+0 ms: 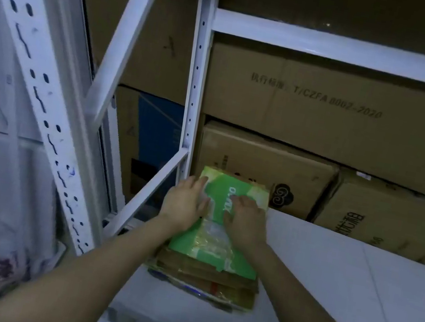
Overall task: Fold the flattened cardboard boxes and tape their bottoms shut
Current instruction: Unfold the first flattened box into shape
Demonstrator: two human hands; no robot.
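Fetch step: left hand (184,201) and right hand (246,220) lay unclenched atop the stack's (208,276) green box (219,187); next likely needed an edge grip.

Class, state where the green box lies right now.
Head view, lower centre: the green box tops a cardboard stack beside the white rack post, under the left hand and right hand.

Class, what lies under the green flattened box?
A stack of flattened brown cardboard on the white surface. Only its edges show; the green box covers the rest.
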